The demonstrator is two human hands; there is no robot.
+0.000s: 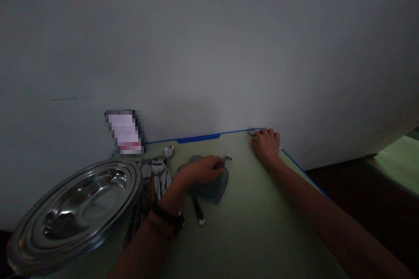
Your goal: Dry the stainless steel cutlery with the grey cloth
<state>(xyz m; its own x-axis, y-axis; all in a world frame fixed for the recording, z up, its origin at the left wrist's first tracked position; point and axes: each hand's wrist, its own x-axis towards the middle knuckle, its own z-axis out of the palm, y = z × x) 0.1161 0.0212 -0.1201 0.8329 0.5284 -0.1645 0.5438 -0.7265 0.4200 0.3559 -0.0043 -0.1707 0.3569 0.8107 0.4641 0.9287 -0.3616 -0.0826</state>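
Left hand [207, 168] grips a metal utensil [228, 158] over a cloth [212, 188], likely for steadiness; right hand [266, 143] pinches a fork [251, 131], well apart from spoons [158, 167] near the left wrist.

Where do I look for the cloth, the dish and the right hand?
Cloth [212, 188], head view: its uncovered lower part.
Dish [85, 207], head view: its shiny inside.
Right hand [266, 144], head view: back of the hand.

No text or number can be read; the bright panel [124, 130], at nine o'clock from the view's centre, shows only blurred blocks.
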